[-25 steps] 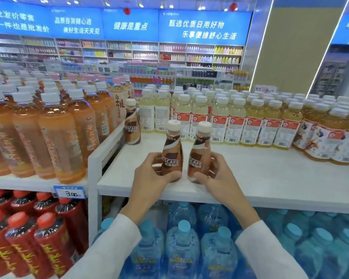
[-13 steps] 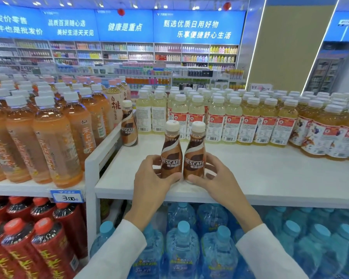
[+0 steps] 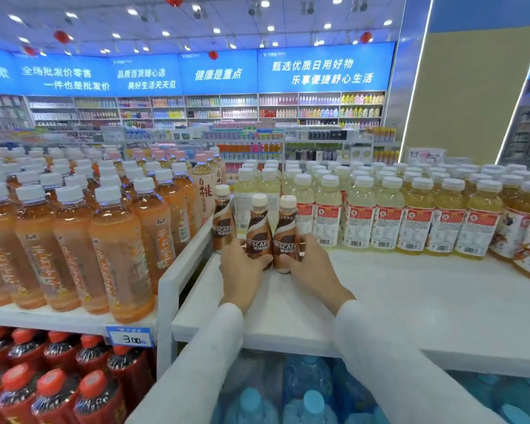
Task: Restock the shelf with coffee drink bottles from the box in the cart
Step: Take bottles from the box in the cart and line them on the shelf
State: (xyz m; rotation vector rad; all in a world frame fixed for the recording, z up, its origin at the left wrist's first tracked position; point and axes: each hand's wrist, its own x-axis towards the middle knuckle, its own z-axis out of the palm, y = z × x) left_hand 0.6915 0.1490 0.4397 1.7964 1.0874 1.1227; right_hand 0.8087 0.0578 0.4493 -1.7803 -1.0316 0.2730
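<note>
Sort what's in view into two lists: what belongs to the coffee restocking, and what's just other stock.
Job: left hand gripping left coffee bottle; right hand gripping right coffee bottle; third coffee bottle, back left; white shelf.
Other stock: orange tea bottles; pale yellow drink bottles; red-capped bottles; blue water bottles; price tag.

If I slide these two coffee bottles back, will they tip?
Likely tippy: the left coffee bottle and right coffee bottle are tall on small bases. Their glossy sleeves look slick. The white shelf looks smooth, so pushing low should slide them.
</note>
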